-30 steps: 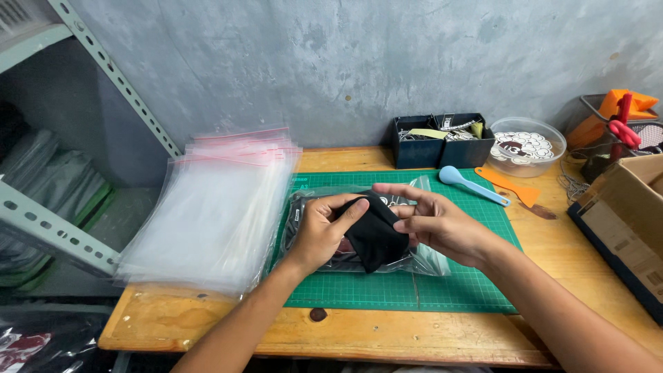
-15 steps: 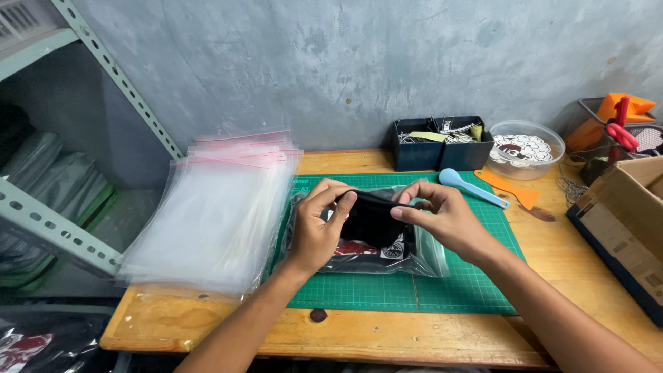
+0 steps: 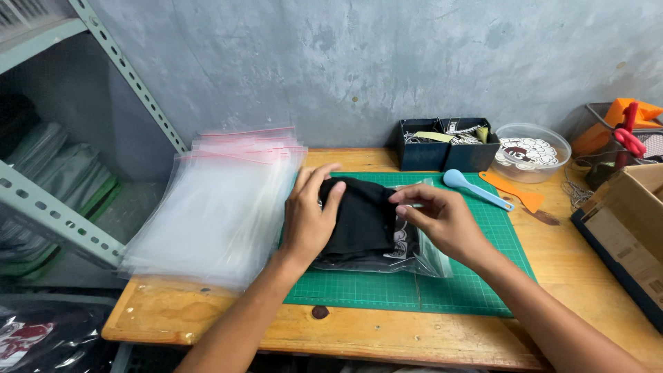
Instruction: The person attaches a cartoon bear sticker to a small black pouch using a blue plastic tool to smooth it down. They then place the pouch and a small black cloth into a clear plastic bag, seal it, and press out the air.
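Black folded garment (image 3: 362, 217) lies on the green cutting mat (image 3: 476, 276), partly inside a clear plastic bag (image 3: 421, 259); the bag's mouth is unsealed. Your left hand (image 3: 311, 214) presses flat and released on the soft matte cloth. Your right hand (image 3: 442, 221), just right of it, pinches the thin glossy bag edge. Left of that grip, a slick stack of clear bags (image 3: 221, 200) covers the wooden bench (image 3: 552, 324).

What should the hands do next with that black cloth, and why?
Probably slide the folded black cloth deeper into the clear plastic bag. The left hand lies flat on it, the right hand pinches the bag's edge, and much of the cloth seems to sit outside the bag.
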